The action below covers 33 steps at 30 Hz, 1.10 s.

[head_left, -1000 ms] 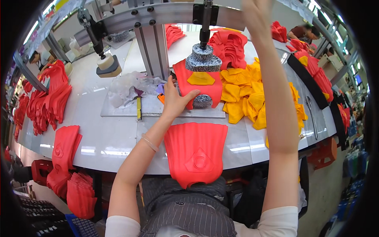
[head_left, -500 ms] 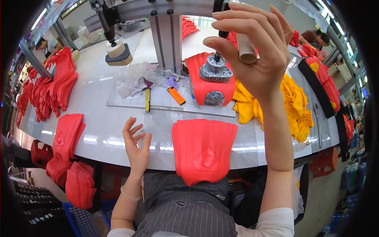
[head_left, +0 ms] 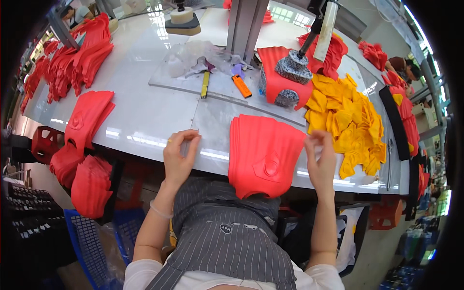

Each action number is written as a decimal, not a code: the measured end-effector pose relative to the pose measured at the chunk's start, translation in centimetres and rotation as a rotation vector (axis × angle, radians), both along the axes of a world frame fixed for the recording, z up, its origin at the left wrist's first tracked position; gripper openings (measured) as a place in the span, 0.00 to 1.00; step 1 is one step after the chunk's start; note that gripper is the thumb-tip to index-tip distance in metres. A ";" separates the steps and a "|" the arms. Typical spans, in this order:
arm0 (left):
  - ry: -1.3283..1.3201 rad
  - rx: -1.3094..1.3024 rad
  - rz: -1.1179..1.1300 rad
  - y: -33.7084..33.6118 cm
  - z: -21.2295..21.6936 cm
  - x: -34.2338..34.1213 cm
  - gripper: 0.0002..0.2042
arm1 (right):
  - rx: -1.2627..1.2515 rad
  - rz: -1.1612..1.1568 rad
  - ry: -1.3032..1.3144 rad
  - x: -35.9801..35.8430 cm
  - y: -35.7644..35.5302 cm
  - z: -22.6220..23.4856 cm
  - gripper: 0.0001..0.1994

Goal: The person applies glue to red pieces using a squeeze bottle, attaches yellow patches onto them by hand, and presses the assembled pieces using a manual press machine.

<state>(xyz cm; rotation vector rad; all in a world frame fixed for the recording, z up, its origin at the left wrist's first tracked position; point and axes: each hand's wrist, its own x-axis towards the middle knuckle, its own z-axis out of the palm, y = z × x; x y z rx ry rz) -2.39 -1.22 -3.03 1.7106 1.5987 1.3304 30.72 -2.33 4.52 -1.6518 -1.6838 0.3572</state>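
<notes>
A stack of thin red moulded sheets (head_left: 265, 150) with a raised round emblem lies at the table's front edge, its lower end hanging over my lap. My left hand (head_left: 179, 157) is over the edge left of the stack. Its fingers are bent, with a gap to the thumb, and nothing is in them. My right hand (head_left: 323, 162) is by the stack's upper right corner, fingers curled and thumb apart. Its fingertips are close to the red edge; I cannot tell if they touch. Behind, a speckled press block (head_left: 294, 66) rests on a red sheet (head_left: 290, 87) over a speckled form.
A yellow pile (head_left: 350, 121) lies right of the press. Further left are an orange cutter (head_left: 241, 86), a yellow-green cutter (head_left: 205, 84) and plastic scraps on a flat board (head_left: 164, 79). Red sheets (head_left: 89, 116) hang off the table's left edge. A metal post (head_left: 245, 29) stands behind.
My right hand has come down from the press handle to the red stack's right side. My left hand has moved slightly toward the stack. The view has tilted downward.
</notes>
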 end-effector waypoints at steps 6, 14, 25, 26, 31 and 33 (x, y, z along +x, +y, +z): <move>0.262 0.073 -0.306 -2.8 2.0 4.8 0.25 | -0.470 0.020 -0.012 -0.6 -3.9 -1.7 0.16; 0.171 0.062 -0.237 -5.1 2.3 5.4 0.38 | -0.458 -0.007 0.459 0.2 -5.4 -5.3 0.21; -0.342 -0.054 -0.139 -4.6 2.7 -4.7 0.27 | -0.473 0.012 0.291 -1.6 -5.4 -3.9 0.21; -0.348 0.022 -0.153 -4.5 4.1 -3.9 0.24 | -0.469 -0.045 0.300 -1.1 -5.5 -3.8 0.21; -0.130 0.654 -0.028 -6.4 13.6 -5.2 0.18 | -0.059 -0.039 -0.277 -0.5 -4.2 5.0 0.25; 0.472 1.249 0.085 -8.4 18.7 -8.5 0.19 | 0.404 0.040 -0.128 -1.5 -4.3 10.7 0.26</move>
